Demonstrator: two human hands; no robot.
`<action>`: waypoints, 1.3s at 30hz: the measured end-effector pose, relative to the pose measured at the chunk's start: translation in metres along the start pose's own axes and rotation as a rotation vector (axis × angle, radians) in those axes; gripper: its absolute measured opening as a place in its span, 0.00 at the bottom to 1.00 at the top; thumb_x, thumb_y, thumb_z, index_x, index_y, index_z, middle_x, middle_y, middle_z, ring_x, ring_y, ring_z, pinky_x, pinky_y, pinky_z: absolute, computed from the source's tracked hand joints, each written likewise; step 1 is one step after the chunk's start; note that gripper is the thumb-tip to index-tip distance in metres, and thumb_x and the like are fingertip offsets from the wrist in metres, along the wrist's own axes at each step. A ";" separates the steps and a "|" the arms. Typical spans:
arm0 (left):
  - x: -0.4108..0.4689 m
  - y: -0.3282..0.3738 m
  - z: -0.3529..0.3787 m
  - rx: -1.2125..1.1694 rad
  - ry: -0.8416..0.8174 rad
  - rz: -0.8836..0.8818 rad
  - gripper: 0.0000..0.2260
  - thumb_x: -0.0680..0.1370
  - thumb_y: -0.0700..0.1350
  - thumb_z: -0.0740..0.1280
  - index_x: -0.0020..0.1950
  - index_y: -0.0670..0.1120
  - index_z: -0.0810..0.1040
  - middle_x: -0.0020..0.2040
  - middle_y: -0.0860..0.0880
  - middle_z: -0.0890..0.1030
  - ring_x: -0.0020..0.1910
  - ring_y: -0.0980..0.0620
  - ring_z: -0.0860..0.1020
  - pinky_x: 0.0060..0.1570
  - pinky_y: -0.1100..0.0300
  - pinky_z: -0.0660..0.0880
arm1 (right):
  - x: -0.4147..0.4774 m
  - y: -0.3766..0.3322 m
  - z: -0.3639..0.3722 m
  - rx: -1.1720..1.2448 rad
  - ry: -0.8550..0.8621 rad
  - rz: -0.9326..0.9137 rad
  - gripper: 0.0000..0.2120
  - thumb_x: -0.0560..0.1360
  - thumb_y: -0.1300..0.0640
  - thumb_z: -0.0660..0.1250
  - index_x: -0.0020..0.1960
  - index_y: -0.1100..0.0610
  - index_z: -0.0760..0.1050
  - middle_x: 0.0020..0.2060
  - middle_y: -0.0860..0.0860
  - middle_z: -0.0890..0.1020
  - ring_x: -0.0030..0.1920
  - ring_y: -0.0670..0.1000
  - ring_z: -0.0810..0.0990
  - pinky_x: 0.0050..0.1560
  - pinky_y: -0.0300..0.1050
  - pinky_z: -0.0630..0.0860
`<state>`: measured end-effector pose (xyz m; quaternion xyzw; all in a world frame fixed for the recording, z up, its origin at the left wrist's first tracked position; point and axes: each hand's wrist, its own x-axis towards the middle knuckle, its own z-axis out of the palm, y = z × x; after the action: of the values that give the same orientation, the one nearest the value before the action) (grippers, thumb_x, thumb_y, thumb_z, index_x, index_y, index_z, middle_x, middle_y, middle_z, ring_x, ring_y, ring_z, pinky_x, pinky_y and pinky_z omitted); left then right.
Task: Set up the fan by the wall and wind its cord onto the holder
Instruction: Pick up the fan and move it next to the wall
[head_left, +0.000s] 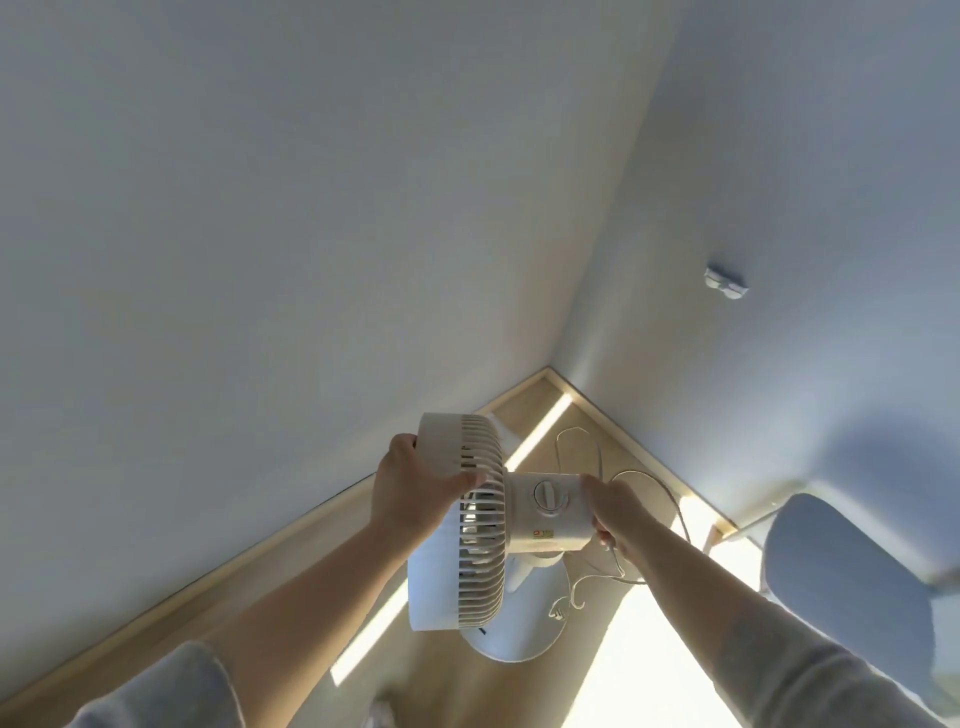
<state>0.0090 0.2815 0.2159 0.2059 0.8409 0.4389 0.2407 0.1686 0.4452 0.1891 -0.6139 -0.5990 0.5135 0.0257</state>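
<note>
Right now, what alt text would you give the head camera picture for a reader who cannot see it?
Two bare hands hold a white fan in a room corner: the left hand grips the grille rim, the right hand the motor housing. Its loose cord lies in loops on the wood floor, near a wall outlet and a blue-grey chair.

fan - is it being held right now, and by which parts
Yes. The left hand grips the fan by its grille rim; the right hand holds the motor housing.

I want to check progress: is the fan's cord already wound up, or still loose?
Still loose. The cord lies in open loops on the floor behind the fan.
</note>
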 end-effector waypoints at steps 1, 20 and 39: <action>0.010 0.010 0.010 -0.019 -0.010 0.007 0.29 0.58 0.55 0.78 0.51 0.43 0.72 0.40 0.52 0.77 0.37 0.59 0.75 0.32 0.62 0.73 | 0.012 -0.004 -0.009 0.007 0.010 0.001 0.14 0.78 0.54 0.57 0.35 0.59 0.65 0.26 0.53 0.65 0.23 0.47 0.60 0.21 0.34 0.56; 0.247 0.131 0.140 -0.070 -0.194 0.035 0.32 0.56 0.54 0.79 0.54 0.44 0.73 0.43 0.52 0.79 0.39 0.56 0.78 0.30 0.64 0.71 | 0.234 -0.110 -0.105 -0.042 0.097 0.018 0.19 0.79 0.51 0.59 0.33 0.60 0.68 0.25 0.54 0.68 0.22 0.50 0.65 0.22 0.40 0.62; 0.397 0.223 0.286 0.010 0.056 -0.218 0.35 0.57 0.53 0.80 0.56 0.43 0.67 0.47 0.48 0.76 0.43 0.51 0.74 0.31 0.63 0.68 | 0.483 -0.205 -0.194 -0.135 -0.149 0.001 0.14 0.79 0.51 0.58 0.48 0.64 0.70 0.30 0.52 0.68 0.26 0.48 0.66 0.16 0.36 0.60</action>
<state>-0.1111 0.8036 0.1709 0.1020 0.8669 0.4115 0.2623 0.0331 0.9841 0.1239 -0.5746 -0.6323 0.5162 -0.0604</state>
